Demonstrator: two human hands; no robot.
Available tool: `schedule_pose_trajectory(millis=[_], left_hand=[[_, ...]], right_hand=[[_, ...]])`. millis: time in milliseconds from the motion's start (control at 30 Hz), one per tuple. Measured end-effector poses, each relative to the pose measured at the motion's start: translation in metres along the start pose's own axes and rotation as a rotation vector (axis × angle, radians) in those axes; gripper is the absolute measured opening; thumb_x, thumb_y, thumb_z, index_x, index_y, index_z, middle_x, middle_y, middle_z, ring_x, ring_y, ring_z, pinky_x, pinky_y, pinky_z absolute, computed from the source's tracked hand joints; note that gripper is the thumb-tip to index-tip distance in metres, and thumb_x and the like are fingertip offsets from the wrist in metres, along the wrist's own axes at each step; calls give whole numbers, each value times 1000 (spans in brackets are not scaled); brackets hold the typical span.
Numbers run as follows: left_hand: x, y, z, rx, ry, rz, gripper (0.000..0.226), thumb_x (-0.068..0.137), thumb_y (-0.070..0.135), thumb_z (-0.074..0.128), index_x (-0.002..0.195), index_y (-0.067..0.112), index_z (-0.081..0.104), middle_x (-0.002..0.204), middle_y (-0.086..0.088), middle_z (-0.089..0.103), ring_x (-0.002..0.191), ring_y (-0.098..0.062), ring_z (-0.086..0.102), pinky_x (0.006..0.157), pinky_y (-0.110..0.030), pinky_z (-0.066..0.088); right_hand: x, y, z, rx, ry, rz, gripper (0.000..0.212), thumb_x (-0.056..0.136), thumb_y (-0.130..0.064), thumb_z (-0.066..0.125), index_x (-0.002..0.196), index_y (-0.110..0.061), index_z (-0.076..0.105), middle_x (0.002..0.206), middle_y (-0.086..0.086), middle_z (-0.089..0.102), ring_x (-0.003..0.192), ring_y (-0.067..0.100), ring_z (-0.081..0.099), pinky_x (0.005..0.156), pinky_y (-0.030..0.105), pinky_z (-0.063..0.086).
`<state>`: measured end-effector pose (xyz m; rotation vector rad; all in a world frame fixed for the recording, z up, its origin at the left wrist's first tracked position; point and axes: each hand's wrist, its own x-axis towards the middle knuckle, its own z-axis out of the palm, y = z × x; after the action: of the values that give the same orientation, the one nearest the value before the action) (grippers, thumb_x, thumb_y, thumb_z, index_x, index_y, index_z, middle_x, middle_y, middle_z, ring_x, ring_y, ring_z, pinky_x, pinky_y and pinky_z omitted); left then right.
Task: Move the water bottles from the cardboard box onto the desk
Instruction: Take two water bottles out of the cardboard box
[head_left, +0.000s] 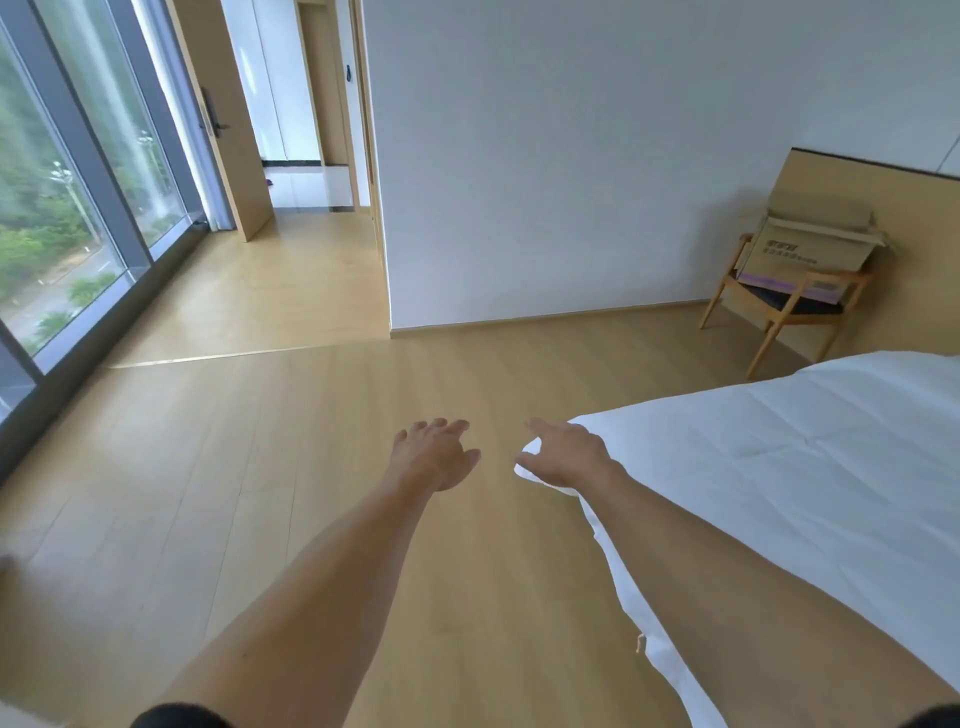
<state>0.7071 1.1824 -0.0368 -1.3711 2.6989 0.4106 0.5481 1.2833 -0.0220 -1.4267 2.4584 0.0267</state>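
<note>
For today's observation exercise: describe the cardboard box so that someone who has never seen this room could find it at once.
Start at the white bed on the right and look past it to the far corner. There a wooden chair stands against a tan panel, and the box sits on its seat. It is the only carton in the room, brown, flaps open, dark print on its side.

A bedroom, likely in a hotel or flat, is showing here: a bed (810, 457) with white linen is lying on pale wood flooring (260, 467), a wooden armchair (779, 306) is standing by the headboard panel (852, 187), and tall windows (62, 208) are overlooking trees.
</note>
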Motion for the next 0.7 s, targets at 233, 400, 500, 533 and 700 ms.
schedule_pose_trajectory(millis=[233, 400, 500, 533, 700], left_hand=[[107, -26, -25, -4, 7, -43, 59, 100, 51, 41, 154, 30, 33, 155, -2, 41, 142, -27, 36, 116, -44, 27], [197, -39, -45, 11, 10, -106, 60, 99, 52, 42, 155, 31, 33, 155, -3, 40, 142, -28, 35, 116, -44, 27], [257, -41, -64, -9, 9, -147, 61, 99, 52, 42, 155, 31, 32, 156, -3, 39, 143, -28, 35, 116, -44, 26], [278, -40, -72, -10, 6, -158, 61, 99, 52, 42, 155, 31, 32, 156, -2, 39, 143, -28, 35, 116, -45, 26], [380, -27, -106, -27, 30, -165, 60, 99, 52, 43, 155, 32, 33, 155, -3, 40, 142, -28, 36, 116, -44, 27]], right_hand=[[117, -14, -19, 37, -5, 10, 64, 98, -54, 47, 155, -31, 29, 153, 8, 43, 141, 30, 39, 113, 43, 35], [218, -15, -31, 43, -26, -19, 64, 97, -56, 46, 154, -32, 30, 153, 9, 43, 141, 30, 39, 112, 42, 35], [286, -13, -48, 46, -41, -34, 64, 97, -57, 47, 154, -32, 30, 153, 8, 43, 141, 29, 39, 113, 42, 35], [308, -12, -56, 44, -46, -43, 64, 97, -57, 47, 154, -32, 31, 153, 8, 44, 141, 30, 40, 113, 42, 35], [411, 1, -97, 32, -38, -57, 62, 97, -56, 47, 152, -31, 34, 151, 8, 47, 139, 30, 43, 111, 41, 37]])
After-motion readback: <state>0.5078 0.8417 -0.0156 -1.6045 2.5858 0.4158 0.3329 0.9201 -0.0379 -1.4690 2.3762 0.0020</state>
